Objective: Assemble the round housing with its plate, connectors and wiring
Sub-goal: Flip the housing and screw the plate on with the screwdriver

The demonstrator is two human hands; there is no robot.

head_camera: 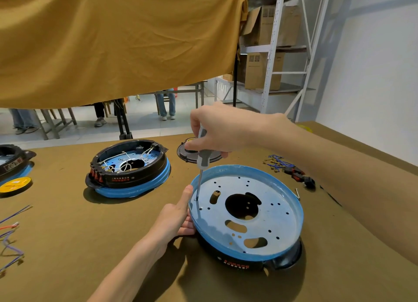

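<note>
A round blue plate (278, 213) with several holes and cut-outs lies on top of a black housing (285, 259) in front of me. My left hand (176, 215) grips the plate's left rim, thumb up against it. My right hand (217, 129) holds a grey-handled screwdriver (202, 156) upright, its tip on a screw (196, 198) at the plate's left edge. A bundle of blue wires (277, 162) and black-and-red connectors (300, 176) lie to the right, behind my right forearm.
A second housing (129, 168) with wiring inside stands at the left centre; a third (13, 163) sits at the far left beside a yellow tape roll (14, 185). A black cover (192, 156) lies behind. Loose wires (11, 231) lie at the left edge, a loose screw (297, 193) right of the plate.
</note>
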